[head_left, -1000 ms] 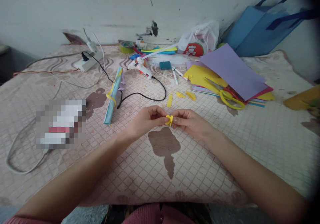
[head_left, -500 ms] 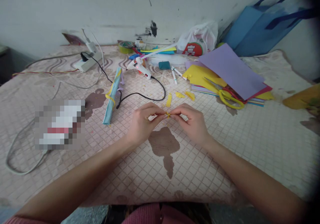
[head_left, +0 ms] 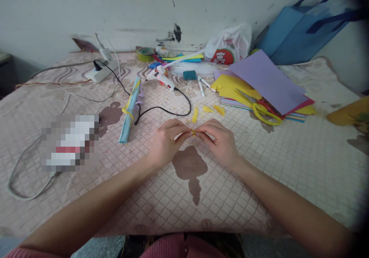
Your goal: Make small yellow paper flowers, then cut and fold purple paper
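Note:
Between the fingertips of both hands is a small yellow paper piece [head_left: 193,132], mostly hidden by the fingers. My left hand [head_left: 167,141] pinches it from the left with thumb and forefinger. From the right, my right hand [head_left: 217,139] pinches the same piece, the two hands' fingertips nearly touching. Just beyond them lie a yellow paper strip [head_left: 195,115] and small yellow scraps [head_left: 207,109]. A rolled light-blue paper tube [head_left: 128,116], with a yellow strip curling round it, rests to the left of my left hand.
A white glue gun [head_left: 161,78] with a black cord lies behind the hands. Yellow-handled scissors [head_left: 266,114] rest on coloured paper sheets [head_left: 268,81] at right. A power strip [head_left: 102,71], markers [head_left: 201,87], a plastic bag [head_left: 230,45] and a blue bag [head_left: 296,35] stand farther back.
Both hands have shifted very slightly, drawing a little closer together around the yellow paper piece. Both keep their pinch; the other things stay where they were.

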Motion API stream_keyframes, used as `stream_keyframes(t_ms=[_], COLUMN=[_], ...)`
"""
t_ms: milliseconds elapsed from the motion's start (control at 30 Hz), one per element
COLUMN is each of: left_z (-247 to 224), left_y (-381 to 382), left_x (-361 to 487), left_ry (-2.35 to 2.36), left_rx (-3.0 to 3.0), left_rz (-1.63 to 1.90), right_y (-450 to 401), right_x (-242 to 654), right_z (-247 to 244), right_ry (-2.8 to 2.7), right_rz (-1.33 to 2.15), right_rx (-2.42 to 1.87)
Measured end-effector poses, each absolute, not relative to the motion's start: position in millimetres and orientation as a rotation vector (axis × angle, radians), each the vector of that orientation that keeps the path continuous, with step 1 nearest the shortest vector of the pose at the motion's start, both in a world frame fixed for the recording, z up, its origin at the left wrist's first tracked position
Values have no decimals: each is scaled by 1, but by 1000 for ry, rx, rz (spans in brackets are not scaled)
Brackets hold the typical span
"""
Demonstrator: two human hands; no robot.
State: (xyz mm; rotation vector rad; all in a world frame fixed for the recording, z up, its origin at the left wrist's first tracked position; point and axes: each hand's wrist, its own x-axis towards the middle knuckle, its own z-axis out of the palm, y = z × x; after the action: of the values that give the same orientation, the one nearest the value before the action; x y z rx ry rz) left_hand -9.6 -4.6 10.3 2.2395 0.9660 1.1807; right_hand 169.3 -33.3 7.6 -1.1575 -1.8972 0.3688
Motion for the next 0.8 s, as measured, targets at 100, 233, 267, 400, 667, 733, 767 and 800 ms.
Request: stream_keyframes(t_ms=[100, 233, 267, 400, 667, 733, 767, 800], left_z=[10, 10, 10, 9, 10, 12, 12, 13], left_y=[-5, -6, -6, -6, -6, -6, -6, -5], left_x=[-9, -9, -9, -9, -9, -9, -9, -9], left_ry=[991, 984, 978, 975, 943, 954, 960, 966], left_rx=[2278, 2311, 2311, 2309, 2224, 2167, 2143, 2123], left_rz=[1184, 1145, 1140, 1127, 1145, 1136, 1125, 1115], right_y=[-33, -34, -34, -34, -34, -34, -34, -34], right_x=[169, 168, 168, 168, 168, 168, 168, 169], right_z=[7, 7, 7, 7, 12, 12, 12, 12], right_ry=[-1910, -1925, -1926, -1927, -1918, -1856, -1826, -1803], right_rz=[352, 351, 352, 360, 414, 458, 479, 495], right_rx=[-1145, -1144, -1145, -1150, -1156, -1174, -1182, -1188])
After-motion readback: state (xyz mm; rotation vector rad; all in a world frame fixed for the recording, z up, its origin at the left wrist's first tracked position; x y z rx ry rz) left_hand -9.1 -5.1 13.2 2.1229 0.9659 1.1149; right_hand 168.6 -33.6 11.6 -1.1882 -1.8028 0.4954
